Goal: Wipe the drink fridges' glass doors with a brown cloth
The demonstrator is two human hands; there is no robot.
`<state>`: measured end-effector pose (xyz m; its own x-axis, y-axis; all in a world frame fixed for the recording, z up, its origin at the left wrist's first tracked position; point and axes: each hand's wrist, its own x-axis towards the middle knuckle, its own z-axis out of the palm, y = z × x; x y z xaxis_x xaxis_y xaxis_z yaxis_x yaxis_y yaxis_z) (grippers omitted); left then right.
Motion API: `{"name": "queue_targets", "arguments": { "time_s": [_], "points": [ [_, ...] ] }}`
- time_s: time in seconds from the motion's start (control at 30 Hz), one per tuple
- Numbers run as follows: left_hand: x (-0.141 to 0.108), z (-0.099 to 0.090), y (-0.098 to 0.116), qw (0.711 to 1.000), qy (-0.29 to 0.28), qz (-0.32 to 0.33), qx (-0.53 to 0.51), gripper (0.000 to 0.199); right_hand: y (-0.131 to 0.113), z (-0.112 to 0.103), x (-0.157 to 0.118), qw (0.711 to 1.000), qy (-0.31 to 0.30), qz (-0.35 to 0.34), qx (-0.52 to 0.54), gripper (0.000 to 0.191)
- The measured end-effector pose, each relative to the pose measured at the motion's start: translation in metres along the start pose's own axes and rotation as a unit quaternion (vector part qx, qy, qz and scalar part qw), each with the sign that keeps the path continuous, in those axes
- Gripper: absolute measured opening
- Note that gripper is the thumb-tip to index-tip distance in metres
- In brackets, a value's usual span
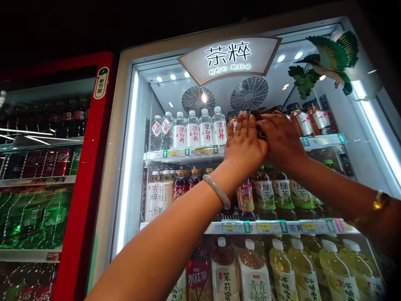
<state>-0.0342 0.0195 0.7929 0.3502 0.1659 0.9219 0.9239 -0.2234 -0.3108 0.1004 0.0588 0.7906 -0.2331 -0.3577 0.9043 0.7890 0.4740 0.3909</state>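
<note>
Both hands are raised against the glass door (194,98) of a lit drinks fridge, side by side and touching. My left hand (246,142), with a pale bangle at the wrist, lies flat on the glass with its fingers stretched upward. Just right of it, my right hand (280,136) presses a dark brown cloth (266,111) to the door, its fingers bent over it. Behind the glass, clear water bottles (206,127) stand on the top shelf to the left of the hands, and dark-capped bottles (319,117) to the right.
A red-framed fridge (84,175) with cans and green bottles (56,213) stands at the left. Green-labelled tea bottles (282,190) fill part of the middle shelf, with large pale bottles (300,263) below. A bird sticker (336,60) is at the door's upper right.
</note>
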Motion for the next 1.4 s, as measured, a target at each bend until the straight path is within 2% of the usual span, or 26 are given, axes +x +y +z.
{"name": "queue_targets", "arguments": {
  "time_s": [0.1, 0.17, 0.23, 0.3, 0.37, 0.43, 0.53, 0.6, 0.67, 0.77, 0.87, 0.93, 1.03, 1.1, 1.17, 1.27, 1.33, 1.4],
  "points": [
    [-0.024, 0.004, 0.012, 1.000, -0.008, 0.024, 0.019, 0.070, -0.007, -0.006, -0.029, 0.999, 0.032, 0.011, -0.010, 0.034],
    [-0.029, 0.001, 0.009, 0.999, -0.020, 0.031, 0.023, 0.069, -0.010, -0.005, -0.030, 1.000, 0.018, 0.003, -0.016, 0.035],
    [-0.017, -0.003, 0.005, 0.999, -0.018, 0.025, 0.022, 0.070, -0.003, -0.004, -0.015, 1.000, -0.009, -0.008, -0.016, 0.037],
    [0.006, -0.003, 0.008, 1.000, -0.008, 0.011, 0.018, 0.071, 0.014, -0.006, 0.003, 0.999, -0.027, -0.014, -0.016, 0.038],
    [0.028, 0.003, 0.020, 1.000, -0.002, 0.001, 0.008, 0.070, 0.036, -0.013, 0.011, 0.999, -0.031, -0.014, -0.018, 0.038],
    [0.036, 0.011, 0.038, 1.000, 0.000, 0.007, -0.002, 0.070, 0.052, -0.021, 0.002, 1.000, -0.020, -0.007, -0.023, 0.037],
    [0.019, 0.018, 0.060, 0.999, -0.001, 0.038, -0.010, 0.070, 0.054, -0.029, -0.031, 0.999, 0.033, 0.008, -0.030, 0.036],
    [0.000, 0.016, 0.061, 0.999, -0.011, 0.052, -0.007, 0.070, 0.044, -0.028, -0.049, 0.998, 0.053, 0.006, -0.030, 0.038],
    [-0.009, 0.012, 0.054, 0.998, -0.019, 0.060, 0.002, 0.070, 0.036, -0.025, -0.050, 0.999, 0.047, -0.005, -0.024, 0.039],
    [0.011, 0.009, 0.048, 0.998, -0.017, 0.055, 0.005, 0.072, 0.048, -0.024, -0.028, 0.999, 0.022, -0.020, -0.015, 0.034],
    [0.046, 0.019, 0.070, 0.999, -0.001, 0.045, -0.012, 0.071, 0.084, -0.038, -0.016, 0.999, -0.006, -0.021, -0.026, 0.031],
    [0.055, 0.030, 0.096, 0.998, 0.001, 0.051, -0.025, 0.070, 0.103, -0.052, -0.031, 0.999, -0.006, 0.000, -0.043, 0.031],
    [0.037, 0.043, 0.127, 0.994, -0.006, 0.105, -0.015, 0.068, 0.106, -0.069, -0.076, 0.996, 0.029, 0.045, -0.069, 0.030],
    [0.021, 0.044, 0.131, 0.989, 0.002, 0.147, 0.004, 0.069, 0.099, -0.072, -0.095, 0.995, 0.042, 0.047, -0.080, 0.029],
    [0.019, 0.039, 0.124, 0.986, -0.009, 0.164, 0.013, 0.068, 0.098, -0.070, -0.093, 0.995, 0.036, 0.034, -0.085, 0.027],
    [0.050, 0.034, 0.120, 0.991, -0.031, 0.130, 0.006, 0.069, 0.121, -0.069, -0.063, 0.996, 0.010, 0.021, -0.082, 0.026],
    [0.074, 0.038, 0.132, 0.993, -0.031, 0.113, -0.009, 0.070, 0.145, -0.075, -0.051, 0.996, -0.011, 0.025, -0.080, 0.026],
    [0.084, 0.047, 0.153, 0.993, -0.018, 0.116, -0.026, 0.069, 0.162, -0.086, -0.059, 0.995, -0.014, 0.046, -0.086, 0.026]
  ]
}}
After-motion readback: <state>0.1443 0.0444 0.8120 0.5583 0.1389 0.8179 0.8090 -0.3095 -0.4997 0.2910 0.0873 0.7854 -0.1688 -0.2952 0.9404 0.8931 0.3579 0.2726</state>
